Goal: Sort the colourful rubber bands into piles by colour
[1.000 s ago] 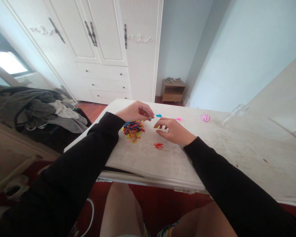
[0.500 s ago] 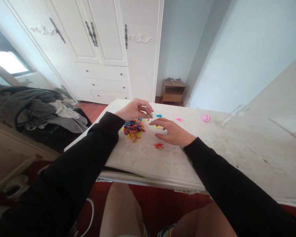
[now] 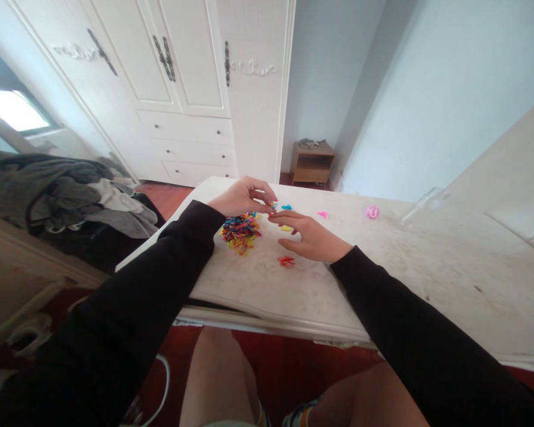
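Observation:
My left hand [image 3: 248,197] is closed in a pinch on a few small coloured rubber bands [image 3: 273,206], a blue one among them. Fingers stretched out and thumb apart, my right hand [image 3: 309,235] reaches in from the right; its fingertips are at the bands under my left fingers, and whether they touch is too small to tell. Below my left hand lies a mixed pile of rubber bands [image 3: 241,232]. Small single-colour groups lie about my right hand: red bands [image 3: 286,261], yellow bands [image 3: 286,228], partly covered by the hand, blue bands [image 3: 286,207] and pink bands [image 3: 323,214].
On the white table [image 3: 400,279] stand a pink roll-like item [image 3: 372,212] and a clear plastic container [image 3: 425,207] farther right. Clothes [image 3: 66,190] are heaped at the left. A white wardrobe [image 3: 182,65] and a small wooden cabinet [image 3: 314,163] stand beyond.
My right fingertips have moved slightly up and left, to the rubber bands in my left hand. My left hand has stayed in place, still pinching.

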A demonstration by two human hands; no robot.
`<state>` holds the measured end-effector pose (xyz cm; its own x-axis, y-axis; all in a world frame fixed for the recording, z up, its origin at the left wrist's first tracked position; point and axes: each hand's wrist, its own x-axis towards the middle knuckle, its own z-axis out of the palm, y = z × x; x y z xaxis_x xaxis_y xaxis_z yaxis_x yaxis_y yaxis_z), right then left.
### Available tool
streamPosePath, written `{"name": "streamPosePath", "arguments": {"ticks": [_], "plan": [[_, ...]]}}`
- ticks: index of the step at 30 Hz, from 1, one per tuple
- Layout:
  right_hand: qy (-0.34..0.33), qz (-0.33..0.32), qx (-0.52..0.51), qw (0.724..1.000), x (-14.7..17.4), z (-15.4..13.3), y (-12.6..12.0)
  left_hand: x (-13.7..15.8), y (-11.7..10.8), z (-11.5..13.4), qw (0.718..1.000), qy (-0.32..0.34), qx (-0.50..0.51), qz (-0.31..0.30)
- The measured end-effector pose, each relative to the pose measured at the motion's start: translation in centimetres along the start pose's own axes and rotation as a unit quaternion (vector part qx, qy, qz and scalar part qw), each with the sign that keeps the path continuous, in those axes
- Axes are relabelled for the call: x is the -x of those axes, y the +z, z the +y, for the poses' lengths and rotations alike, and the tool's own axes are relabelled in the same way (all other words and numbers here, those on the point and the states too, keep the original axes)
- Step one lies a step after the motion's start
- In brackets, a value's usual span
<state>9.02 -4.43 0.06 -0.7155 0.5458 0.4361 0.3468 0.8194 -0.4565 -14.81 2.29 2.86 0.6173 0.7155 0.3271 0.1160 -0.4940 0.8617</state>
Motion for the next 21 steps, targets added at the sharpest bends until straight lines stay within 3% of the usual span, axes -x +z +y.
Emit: {"name": "streamPosePath", "arguments": {"ticks": [11, 17, 21], "plan": [[0.037, 0.049, 0.004, 0.998, -0.29, -0.15, -0.29, 0.09, 0.12, -0.18, 1.0, -0.01, -0.001, 0.022], [0.083, 0.021, 0.001, 0.996, -0.22, -0.36, -0.39, 0.21, 0.07, -0.09, 0.999, -0.03, -0.022, 0.022], [0.122, -0.021, -0.079, 0.989, -0.04, -0.72, -1.01, 0.19, 0.18, -0.09, 0.999, -0.035, -0.023, 0.009]]}}
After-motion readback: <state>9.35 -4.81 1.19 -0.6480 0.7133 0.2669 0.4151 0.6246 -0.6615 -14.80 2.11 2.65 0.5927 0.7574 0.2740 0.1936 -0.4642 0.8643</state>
